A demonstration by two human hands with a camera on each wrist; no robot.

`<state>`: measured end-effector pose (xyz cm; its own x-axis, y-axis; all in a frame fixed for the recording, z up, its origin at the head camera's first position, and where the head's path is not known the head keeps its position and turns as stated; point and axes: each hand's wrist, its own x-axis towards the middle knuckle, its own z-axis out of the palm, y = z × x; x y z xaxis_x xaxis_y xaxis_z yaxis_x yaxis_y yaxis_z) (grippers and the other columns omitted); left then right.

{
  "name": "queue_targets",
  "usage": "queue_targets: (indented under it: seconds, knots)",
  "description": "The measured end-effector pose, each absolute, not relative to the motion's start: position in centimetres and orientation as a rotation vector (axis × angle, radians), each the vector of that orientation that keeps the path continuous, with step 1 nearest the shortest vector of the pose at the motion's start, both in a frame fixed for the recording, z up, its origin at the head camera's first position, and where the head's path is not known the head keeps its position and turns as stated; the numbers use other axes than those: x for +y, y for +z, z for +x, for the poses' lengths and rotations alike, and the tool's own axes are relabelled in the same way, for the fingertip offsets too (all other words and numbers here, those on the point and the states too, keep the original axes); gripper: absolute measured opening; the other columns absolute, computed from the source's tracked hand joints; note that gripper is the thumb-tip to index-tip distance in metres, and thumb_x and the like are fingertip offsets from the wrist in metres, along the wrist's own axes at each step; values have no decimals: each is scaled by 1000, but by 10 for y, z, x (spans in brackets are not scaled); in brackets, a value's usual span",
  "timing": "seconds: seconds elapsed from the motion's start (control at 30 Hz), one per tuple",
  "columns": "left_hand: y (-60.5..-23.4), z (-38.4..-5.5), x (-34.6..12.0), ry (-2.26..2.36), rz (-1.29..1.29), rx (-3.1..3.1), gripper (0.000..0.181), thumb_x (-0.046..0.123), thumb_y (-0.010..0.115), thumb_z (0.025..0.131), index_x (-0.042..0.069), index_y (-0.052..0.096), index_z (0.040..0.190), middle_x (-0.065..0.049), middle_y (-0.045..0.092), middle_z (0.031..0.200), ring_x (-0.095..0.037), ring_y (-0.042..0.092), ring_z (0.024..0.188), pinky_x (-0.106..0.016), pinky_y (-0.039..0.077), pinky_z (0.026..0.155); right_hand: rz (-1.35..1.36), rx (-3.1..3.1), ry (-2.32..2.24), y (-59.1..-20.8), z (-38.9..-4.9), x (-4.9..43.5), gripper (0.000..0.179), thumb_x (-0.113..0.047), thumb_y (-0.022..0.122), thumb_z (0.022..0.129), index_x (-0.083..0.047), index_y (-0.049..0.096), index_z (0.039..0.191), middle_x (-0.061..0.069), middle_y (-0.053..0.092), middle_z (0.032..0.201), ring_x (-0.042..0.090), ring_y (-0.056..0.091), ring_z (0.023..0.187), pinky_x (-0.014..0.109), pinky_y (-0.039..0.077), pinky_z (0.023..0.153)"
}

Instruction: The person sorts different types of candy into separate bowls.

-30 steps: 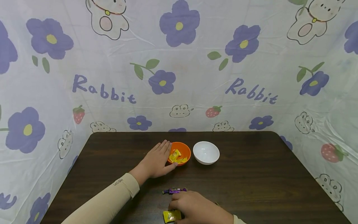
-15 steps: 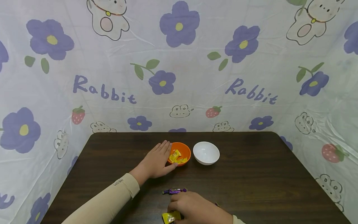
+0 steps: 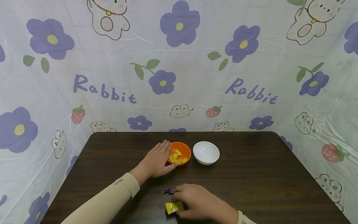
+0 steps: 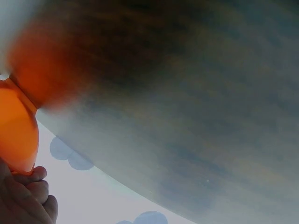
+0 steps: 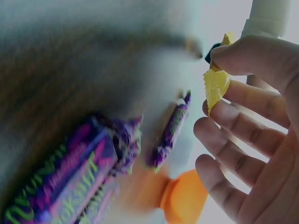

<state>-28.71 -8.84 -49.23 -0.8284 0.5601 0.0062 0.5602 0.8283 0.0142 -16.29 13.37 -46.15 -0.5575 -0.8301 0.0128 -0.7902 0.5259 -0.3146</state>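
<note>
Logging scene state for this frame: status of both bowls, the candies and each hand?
orange bowl: upright, yellow candies inside
yellow candies: wrapped
white bowl: upright, uncovered
held yellow candy: wrapped, pinched
purple candies: wrapped, lying on the table
left hand: fingers extended, touching the orange bowl
right hand: pinching the held yellow candy

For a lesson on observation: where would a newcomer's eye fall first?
Probably on the orange bowl near the far edge of the table, holding yellow sweets, the left hand against it. A white bowl sits to its right. Nearer, the right hand pinches another yellow sweet; behind, purple flowers dot the backdrop.
</note>
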Motion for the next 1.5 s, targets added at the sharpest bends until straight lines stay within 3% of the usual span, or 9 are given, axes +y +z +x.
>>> queue_targets:
  seconds: [0.3,0.67,0.93,1.17,1.5]
  knots:
    - [-491,-287,-89,-13,-921,-3015,96,74,30,104,4,19,170,-13,17,178,-30,17,167,-47,14,136,-1295,2653,-535,-456,-174,145,22,-29,81,93,-24,78,115,-15,67,104,-3,53,82,15,52,76]
    - [-490,-286,-89,-36,-932,-2984,94,71,33,105,2,23,169,-16,21,177,-33,21,166,-50,17,135,-1159,2747,-659,-443,-192,163,23,-24,82,93,-19,79,115,-11,67,103,9,63,86,21,55,76]
    - [-493,-288,-88,-38,-914,-2990,94,71,34,105,3,23,169,-15,20,178,-32,20,166,-49,17,136,-1092,2863,-703,-440,-210,174,24,-24,82,92,-18,77,114,-9,70,107,8,63,88,26,59,81]
    - [-494,-288,-87,-34,-916,-2990,95,72,34,104,3,22,169,-14,19,178,-32,18,166,-48,16,136,-1008,2937,-810,-445,-225,179,23,-24,82,93,-16,77,114,-6,68,100,17,64,84,22,56,73]
    - [-494,-288,-87,-45,-924,-2980,94,71,34,104,2,24,168,-15,21,177,-32,20,166,-48,17,135,-925,3010,-870,-444,-241,178,24,-24,82,93,-13,77,114,-4,69,102,19,68,87,29,61,76]
